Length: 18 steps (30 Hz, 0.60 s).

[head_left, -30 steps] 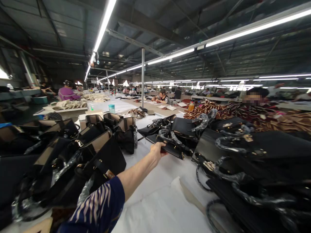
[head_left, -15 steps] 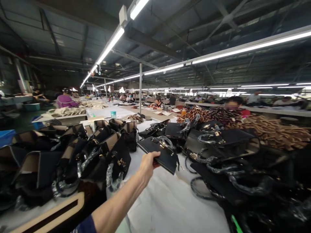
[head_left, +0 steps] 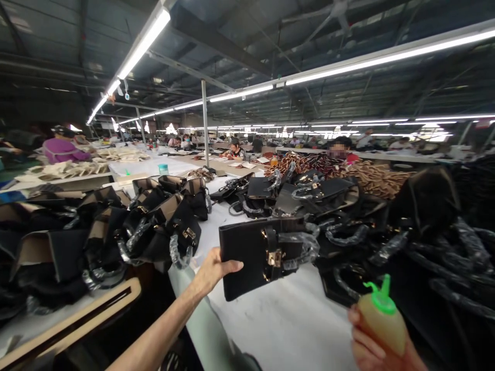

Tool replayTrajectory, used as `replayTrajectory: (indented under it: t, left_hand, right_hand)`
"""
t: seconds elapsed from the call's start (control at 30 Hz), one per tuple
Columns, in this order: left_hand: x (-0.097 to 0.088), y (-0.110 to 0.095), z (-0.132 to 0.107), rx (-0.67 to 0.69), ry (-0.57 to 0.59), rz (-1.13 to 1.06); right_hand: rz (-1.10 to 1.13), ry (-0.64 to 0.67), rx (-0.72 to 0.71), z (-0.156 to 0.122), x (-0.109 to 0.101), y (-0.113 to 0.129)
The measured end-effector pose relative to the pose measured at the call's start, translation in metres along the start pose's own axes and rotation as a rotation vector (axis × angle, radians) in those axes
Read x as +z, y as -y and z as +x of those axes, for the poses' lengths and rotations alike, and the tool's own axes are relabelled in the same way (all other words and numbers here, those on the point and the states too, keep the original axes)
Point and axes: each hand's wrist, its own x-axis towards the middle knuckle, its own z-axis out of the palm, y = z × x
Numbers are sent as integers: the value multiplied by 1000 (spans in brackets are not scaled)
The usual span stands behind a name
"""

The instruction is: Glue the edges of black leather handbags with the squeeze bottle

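Your white table (head_left: 294,319) carries open black bags (head_left: 112,224) at ten o'clock, beige linings visible inside. At twelve, your left hand (head_left: 216,268) grips a flat black handbag (head_left: 245,242) by its left edge. At two, your right hand (head_left: 365,342) wraps around a bottle (head_left: 386,327) holding amber liquid.

Free lane: white tabletop (head_left: 301,324), lower center of frame, between held black handbag (head_left: 245,263) and green-capped squeeze bottle (head_left: 384,327). Left of frame blocked by open-topped handbags (head_left: 65,255); right by handbag pile (head_left: 425,206), plastic-wrapped handles (head_left: 350,240) sticking out. Narrow gap mid-frame, beyond held bag.
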Motion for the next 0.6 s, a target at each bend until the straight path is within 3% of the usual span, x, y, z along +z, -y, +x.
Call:
replayTrajectory:
  t: [0.1, 0.27, 0.6]
  left_hand:
    - [10, 18, -8, -68, 2, -35]
    - [23, 44, -14, -148, 38, -153]
    - [9, 56, -10, -133, 120, -218]
  right_hand:
    - [-7, 78, -195, -27, 28, 15]
    - [76, 108, -202, -49, 54, 21]
    - [66, 115, -165, -33, 84, 9]
